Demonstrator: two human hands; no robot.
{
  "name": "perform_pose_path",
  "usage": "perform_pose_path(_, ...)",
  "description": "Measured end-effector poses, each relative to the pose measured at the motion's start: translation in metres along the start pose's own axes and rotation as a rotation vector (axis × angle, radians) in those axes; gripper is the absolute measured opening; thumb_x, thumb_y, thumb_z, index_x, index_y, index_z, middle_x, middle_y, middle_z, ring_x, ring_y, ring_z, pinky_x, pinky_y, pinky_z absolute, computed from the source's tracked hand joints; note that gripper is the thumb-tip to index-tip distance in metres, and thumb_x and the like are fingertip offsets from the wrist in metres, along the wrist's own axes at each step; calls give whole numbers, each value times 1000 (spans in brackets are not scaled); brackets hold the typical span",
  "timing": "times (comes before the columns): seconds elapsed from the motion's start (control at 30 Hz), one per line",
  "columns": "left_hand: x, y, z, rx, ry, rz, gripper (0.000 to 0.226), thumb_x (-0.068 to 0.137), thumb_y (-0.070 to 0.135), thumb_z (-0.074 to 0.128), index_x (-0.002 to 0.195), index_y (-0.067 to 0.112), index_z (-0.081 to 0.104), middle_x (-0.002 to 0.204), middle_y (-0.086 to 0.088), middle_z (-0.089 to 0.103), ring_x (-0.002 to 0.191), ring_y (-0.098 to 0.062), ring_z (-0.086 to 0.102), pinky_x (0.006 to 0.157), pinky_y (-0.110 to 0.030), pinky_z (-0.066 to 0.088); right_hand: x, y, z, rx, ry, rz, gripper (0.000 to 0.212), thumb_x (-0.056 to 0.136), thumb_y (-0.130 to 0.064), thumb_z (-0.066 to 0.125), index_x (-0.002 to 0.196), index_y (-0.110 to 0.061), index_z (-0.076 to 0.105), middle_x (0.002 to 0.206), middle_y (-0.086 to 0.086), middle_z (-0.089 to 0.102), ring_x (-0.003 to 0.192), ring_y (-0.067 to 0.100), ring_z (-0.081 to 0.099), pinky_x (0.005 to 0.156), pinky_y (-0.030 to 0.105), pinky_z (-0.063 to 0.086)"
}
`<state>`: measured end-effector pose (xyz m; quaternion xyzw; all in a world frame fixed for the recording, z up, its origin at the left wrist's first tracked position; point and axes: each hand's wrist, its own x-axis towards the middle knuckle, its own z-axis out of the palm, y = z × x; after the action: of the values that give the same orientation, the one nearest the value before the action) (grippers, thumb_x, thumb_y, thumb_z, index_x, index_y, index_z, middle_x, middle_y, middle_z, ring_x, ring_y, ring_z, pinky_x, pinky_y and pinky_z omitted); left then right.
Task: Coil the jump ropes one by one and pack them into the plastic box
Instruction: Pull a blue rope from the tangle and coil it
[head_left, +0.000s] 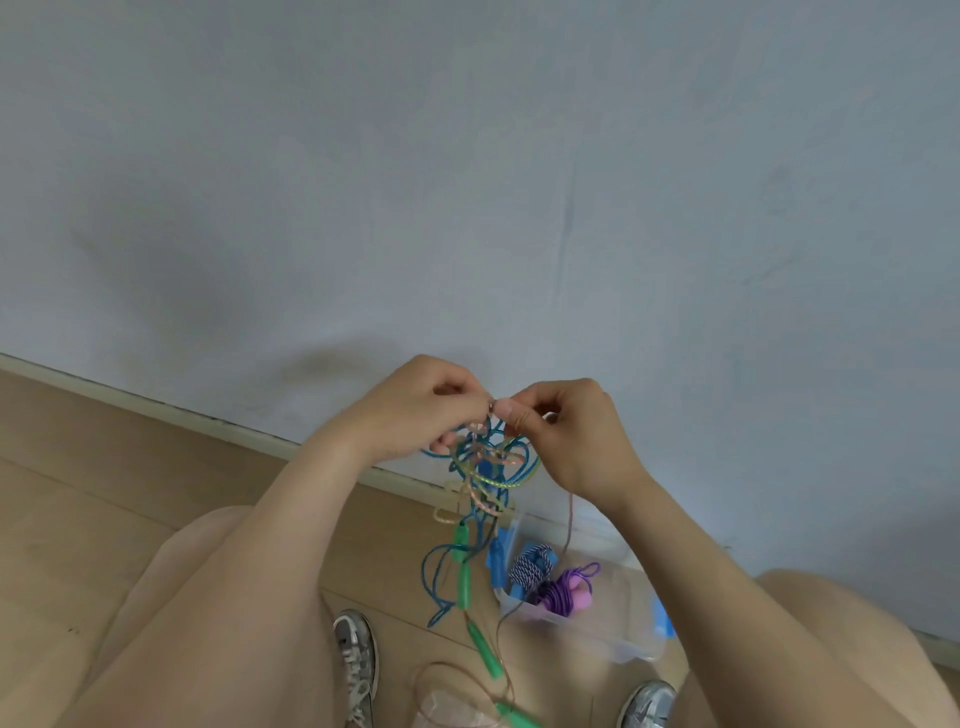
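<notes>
My left hand (415, 408) and my right hand (569, 436) are raised in front of the wall and pinch the top of a tangle of jump ropes (485, 467), blue, yellow-green and pink cords knotted together. Green handles (462, 569) and a blue handle (497, 558) dangle from the tangle toward the floor. Below to the right sits the clear plastic box (618, 642) on the floor, holding a coiled blue-white rope (530, 569) and a coiled purple rope (569, 590) with a pink handle.
A pale blue wall (467, 182) with a white baseboard stands just behind the box. My knees and grey sneakers (358, 660) frame the wooden floor. More green handles (485, 652) and thin cord lie on the floor between my feet.
</notes>
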<state>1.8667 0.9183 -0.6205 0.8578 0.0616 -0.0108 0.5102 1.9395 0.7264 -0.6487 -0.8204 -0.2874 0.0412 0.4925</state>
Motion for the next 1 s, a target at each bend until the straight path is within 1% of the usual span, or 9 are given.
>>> perform_pose_path(0.13,-5,9,-1,-420,-119,-177,39,101,26,47,106,-6,69,82,-16,60,59,-31,60,61,-42,58,0,-2,0,142,65,58,25,101,-27,70,80,-16,78,75,-1,76,79,18,72,80,38,56)
perform_pose_path(0.23,-6,10,1,-437,-175,-181,21,102,8,55,112,-4,68,94,-22,63,63,-29,64,61,-39,60,0,-2,2,159,71,71,26,105,-28,63,86,-14,74,81,0,77,82,18,72,82,40,57)
perform_pose_path(0.3,-8,7,3,-404,-229,-159,17,100,3,65,116,-2,68,96,-17,69,70,-28,70,65,-37,62,-1,-2,4,142,68,65,25,106,-29,61,88,-15,71,82,-1,77,82,16,72,80,40,57)
perform_pose_path(0.4,-8,2,4,-370,-226,-143,25,97,16,74,115,0,69,99,-12,76,88,-35,78,72,-40,65,-3,-1,4,101,60,36,21,106,-30,62,89,-20,70,81,-6,76,79,11,71,74,35,56)
perform_pose_path(0.53,-3,-2,3,-271,-107,-94,16,99,13,72,108,1,71,101,-19,77,91,-30,79,86,-50,64,-5,-5,-2,52,82,-11,5,100,-21,68,98,-24,65,88,-8,73,63,3,63,63,20,46)
perform_pose_path(0.63,0,-5,-1,-219,-24,-74,15,107,9,58,111,-2,67,105,-19,76,94,-29,80,83,-50,63,-6,-10,-10,16,88,-29,21,89,-5,65,90,-26,67,89,-8,68,58,2,54,60,14,38)
perform_pose_path(0.73,0,-5,-3,-192,28,-54,16,110,9,51,113,-1,63,105,-14,75,93,-28,80,79,-49,64,-9,-16,-11,-13,70,-12,16,85,-14,71,87,-30,72,94,-10,65,67,-1,53,68,17,39)
perform_pose_path(0.8,0,-4,-2,-202,43,-50,16,110,10,51,113,-1,62,110,-17,74,92,-30,80,79,-50,65,-10,-15,-7,-79,72,-54,13,84,-23,77,91,-33,75,100,-10,61,78,-8,54,72,8,36)
perform_pose_path(1.0,-4,4,1,-270,42,-24,17,111,13,51,114,0,62,108,-16,72,80,-34,79,71,-46,66,-10,-2,1,-259,103,-174,30,91,-23,77,121,-28,76,117,-1,51,100,-6,50,87,-3,32)
